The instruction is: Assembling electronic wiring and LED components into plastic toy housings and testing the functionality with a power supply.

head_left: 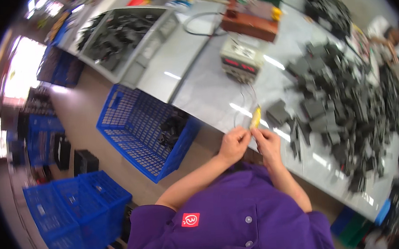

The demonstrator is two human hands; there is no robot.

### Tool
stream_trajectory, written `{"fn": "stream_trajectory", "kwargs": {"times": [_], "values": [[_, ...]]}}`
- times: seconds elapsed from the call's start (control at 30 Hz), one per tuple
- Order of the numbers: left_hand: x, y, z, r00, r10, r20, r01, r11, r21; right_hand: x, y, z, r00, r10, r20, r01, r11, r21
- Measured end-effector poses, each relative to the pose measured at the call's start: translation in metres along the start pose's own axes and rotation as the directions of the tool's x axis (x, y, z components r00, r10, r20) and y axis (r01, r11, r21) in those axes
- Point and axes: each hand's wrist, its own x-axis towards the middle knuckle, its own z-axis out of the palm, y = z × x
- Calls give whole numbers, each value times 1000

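Note:
My left hand (235, 145) and my right hand (268, 145) are close together at the near edge of the white table (202, 96), both with closed fingers. What the left fingers pinch is too small to make out. A small, slim yellow piece (255, 117) with a pale side juts up just beyond the right fingertips; whether they grip it I cannot tell. Thin wires (243, 95) run from a pale box-shaped electrical unit (241, 58) with a red lit display toward the yellow piece and the left hand. Several flat dark grey pieces (278, 112) lie right of my hands.
A large heap of dark grey pieces (348, 103) covers the table's right side. A reddish-brown box (250, 24) stands behind the unit. Left of me are a blue crate (139, 129) with black items and more blue crates (77, 213). Another person's arm (385, 46) shows far right.

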Motion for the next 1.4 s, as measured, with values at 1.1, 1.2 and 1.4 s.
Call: {"fn": "stream_trajectory", "kwargs": {"times": [1.1,1.2,1.4], "values": [[66,-18,-224,944,-323,66,298,749,-592,85,-39,130,953,-83,290,162,952,-260],[69,-22,-262,954,-299,26,249,737,-629,90,-39,165,947,-67,313,156,951,-267],[24,-28,-320,879,-373,-297,74,721,-688,85,-51,227,904,-150,401,249,947,-205]]}}
